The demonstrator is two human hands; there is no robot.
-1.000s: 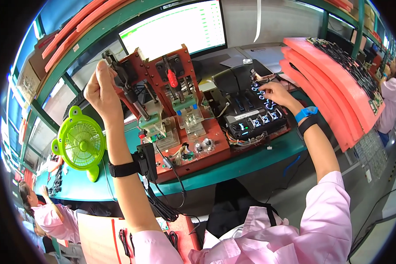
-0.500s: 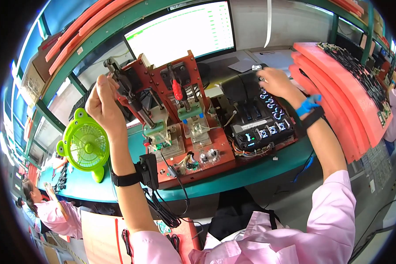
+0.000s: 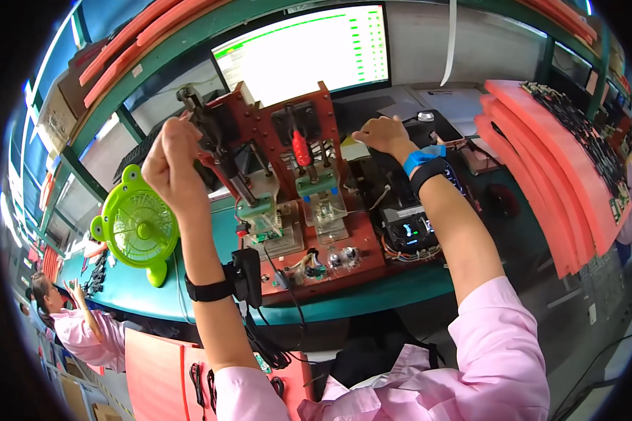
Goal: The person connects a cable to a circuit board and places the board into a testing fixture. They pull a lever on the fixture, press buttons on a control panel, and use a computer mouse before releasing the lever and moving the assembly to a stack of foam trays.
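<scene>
My left hand (image 3: pixel 177 158) is closed and raised beside the black lever clamp (image 3: pixel 221 158) of the left test fixture; whether its fingers grip the lever or something small is hidden. My right hand (image 3: pixel 385 133), fingers curled, hovers right of the second clamp with its red handle (image 3: pixel 300 149), over the back of a black device with lit displays (image 3: pixel 409 230). What it holds, if anything, does not show. Both clamps stand on a red base (image 3: pixel 347 270), above clear blocks; a green circuit board (image 3: pixel 267 230) sits under the left one.
A green frog-shaped fan (image 3: pixel 142 228) stands left of the fixtures. Behind them is a lit monitor (image 3: pixel 302 56). Stacked pink foam sheets (image 3: pixel 541 175) carrying cabled boards lie at the right. A phone (image 3: pixel 446 130) rests behind the device. A co-worker (image 3: pixel 84 330) sits far left.
My right hand has moved left from the far right part of the black device toward the red-handled clamp. My left hand stays by the left clamp. The whole view has shifted slightly.
</scene>
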